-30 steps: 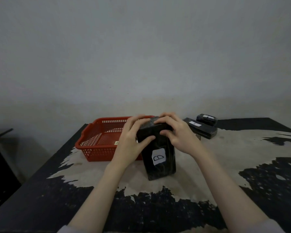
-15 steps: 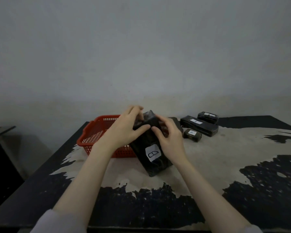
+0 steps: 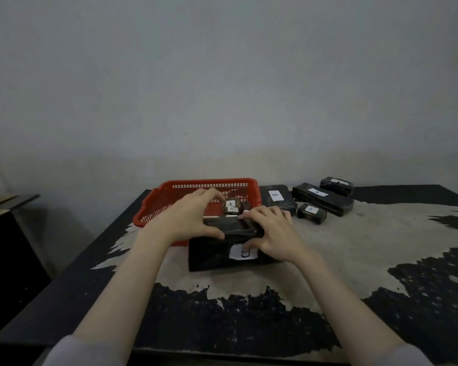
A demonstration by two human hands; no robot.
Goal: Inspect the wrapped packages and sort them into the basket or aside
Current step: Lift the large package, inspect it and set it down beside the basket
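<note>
Here, both hands held one black wrapped package that rested on the table just in front of the red basket, its near face turned toward the camera and showing a white label partly covered by a thumb. The left hand gripped the package's left top edge, fingers curled over the far side and thumb on the near face; the right hand gripped the right top edge in the same manner. The likeliest fault, judged from this layout, was a misread: the letter on the label was partly hidden and lay sideways, so a B could be taken for another mark and the package sent to the wrong place. A second risk was the glossy wrap, which would probably slip under a grip that held only the top edge if the package were lifted. A third was the basket's near rim, which touched or nearly touched the package's far side; a low lift toward the basket could catch that rim and shove the basket back. Inside the basket lay small packages marked A, which left less floor for a large item. Beside the basket on the right sat a flat package marked B, a small package marked A, a long package and another package behind it. These crowded the aside area, near the right hand.
</note>
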